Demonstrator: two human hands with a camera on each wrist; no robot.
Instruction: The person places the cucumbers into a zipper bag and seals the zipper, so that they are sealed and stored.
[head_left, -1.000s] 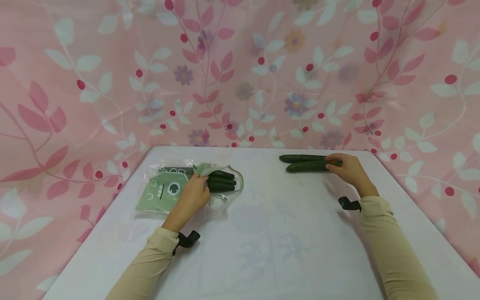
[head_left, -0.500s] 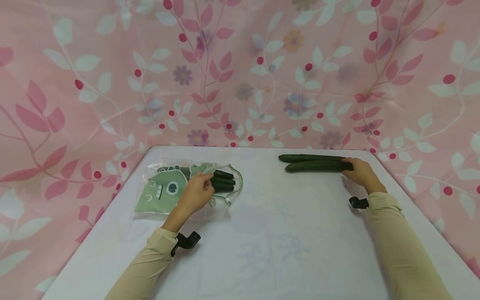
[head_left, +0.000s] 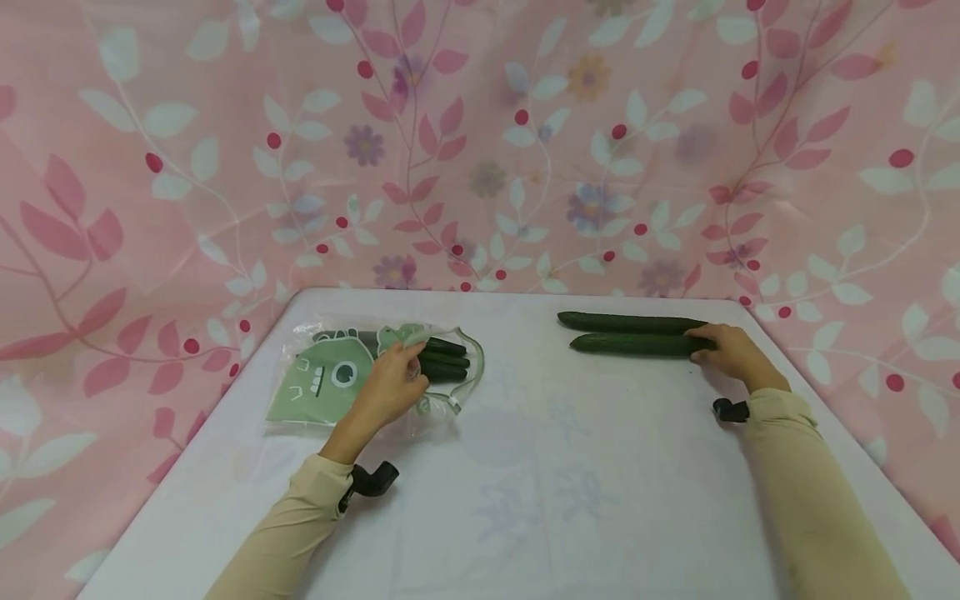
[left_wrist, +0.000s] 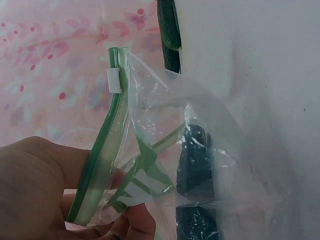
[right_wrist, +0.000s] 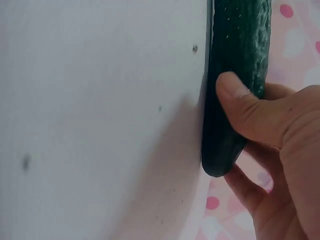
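Note:
A clear zip bag [head_left: 318, 396] with a green one-eyed monster print lies at the left, several cucumbers [head_left: 446, 373] inside it with their ends showing at its mouth. My left hand [head_left: 384, 387] pinches the bag's green zip edge [left_wrist: 104, 135], lifting that side; a white slider [left_wrist: 114, 81] sits on the zip. On the right, two loose cucumbers lie side by side, a far one [head_left: 626, 322] and a near one [head_left: 628, 344]. The right hand [head_left: 733, 357] grips the near one's right end, the thumb [right_wrist: 245, 107] along its side in the right wrist view.
A white tablecloth [head_left: 517, 500] covers the table, and a pink floral curtain [head_left: 480, 150] hangs right behind its back edge. Each wrist wears a small black camera [head_left: 375, 479].
The right hand has slid right along the cucumbers to their right ends, and the near cucumber has shifted slightly toward me, widening the gap. My left hand stays at the bag's mouth.

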